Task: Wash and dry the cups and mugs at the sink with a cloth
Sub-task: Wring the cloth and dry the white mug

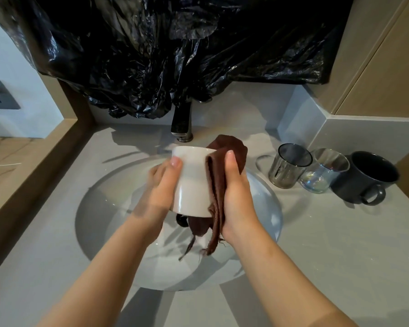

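A white cup [192, 182] is held above the round white sink [99, 208], its base towards me. My left hand [161, 190] grips its left side, thumb on the wall. My right hand [236, 192] presses a brown cloth [219, 185] against the cup's right side, fingers wrapped round both; the cloth's frayed end hangs below. On the counter to the right stand a smoky glass [289, 169], a clear iridescent glass [325, 172] and a dark grey mug [364, 178] with its handle towards me.
A dark faucet [182, 123] rises behind the sink. Black plastic sheeting [175, 48] covers the wall above it. A grey counter [340, 244] surrounds the sink, with a wooden ledge [28, 171] on the left and a wall socket [0, 95] at far left.
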{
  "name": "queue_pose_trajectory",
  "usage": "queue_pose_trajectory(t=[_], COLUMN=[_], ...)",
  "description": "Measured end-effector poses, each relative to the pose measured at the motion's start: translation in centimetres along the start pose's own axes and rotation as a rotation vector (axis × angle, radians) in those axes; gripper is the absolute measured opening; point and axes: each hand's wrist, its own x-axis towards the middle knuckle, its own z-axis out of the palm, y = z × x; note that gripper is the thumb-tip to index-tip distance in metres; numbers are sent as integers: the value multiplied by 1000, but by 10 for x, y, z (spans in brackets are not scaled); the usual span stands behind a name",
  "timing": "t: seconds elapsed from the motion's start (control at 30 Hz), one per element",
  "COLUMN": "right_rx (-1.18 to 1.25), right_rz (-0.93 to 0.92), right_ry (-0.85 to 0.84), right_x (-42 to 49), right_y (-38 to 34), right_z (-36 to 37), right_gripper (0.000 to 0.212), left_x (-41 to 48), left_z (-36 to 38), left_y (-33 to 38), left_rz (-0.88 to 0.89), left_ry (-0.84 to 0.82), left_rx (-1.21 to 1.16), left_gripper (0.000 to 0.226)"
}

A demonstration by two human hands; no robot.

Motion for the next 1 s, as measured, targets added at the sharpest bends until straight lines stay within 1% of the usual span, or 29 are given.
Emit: queue_pose_trajectory(t=[0.03,0.07,0.1,0.17,0.2,0.27,0.3,0.33,0.37,0.4,0.47,0.5,0.53,0.63,0.7,0.8,0.83,0.87,0.9,0.97,1.0], right_rx=[-6,-7,-33,-138,-210,-351,-384,-364,-302,-208,-55,-38,-46,-94,-129,-238,-278,-267,-221,-109,-57], right_rz=[-69,-119,-157,-238,-275,-346,-359,-337,-268,-154,81,153,185,128,60,-145,-194,-191,-142,17,123], right_ry=[21,51,87,118,108,32,-20,-81,-135,-162,-157,-138,-95,54,133,257,279,273,246,182,152], right_x=[-1,-1,-1,-1,-1,-2,-2,-2,0,2,8,11,15,21,21,25,25,23,23,22,24], right_y=[-1,-2,-2,-1,1,5,6,7,7,5,-1,-3,-2,3,4,3,2,0,-2,-6,-9], right_z=[1,1,2,5,7,9,9,8,6,5,4,2,0,-2,-2,-9,-11,-11,-11,-11,-11], right_gripper=[36,23,14,10,13,25,27,31,39,46,49,48,46,36,30,16,16,18,17,8,6], left_x=[-2,-4,-5,-9,-11,-9,-8,-6,-6,-5,-4,-3,-3,-3,-3,-2,-2,-3,-4,-4,-5], left_z=[1,2,3,6,7,6,4,2,1,0,-3,-5,-5,-4,-2,3,6,9,10,11,10], left_y=[3,4,4,3,3,2,3,4,4,5,7,7,7,6,6,5,4,3,2,0,-1], left_rz=[43,74,77,46,41,48,48,44,34,16,-12,-15,-17,-47,-58,47,77,103,146,278,350], left_ry=[32,48,45,24,32,76,75,56,26,-8,-50,-57,-65,-88,-62,-2,10,34,79,157,162], left_rx=[32,36,23,-60,-106,-164,-185,-202,-223,-245,-258,-248,-237,-200,-147,-7,0,4,41,214,316], left_gripper=[42,30,32,54,63,75,83,90,94,97,98,97,97,100,99,92,89,85,82,74,70])
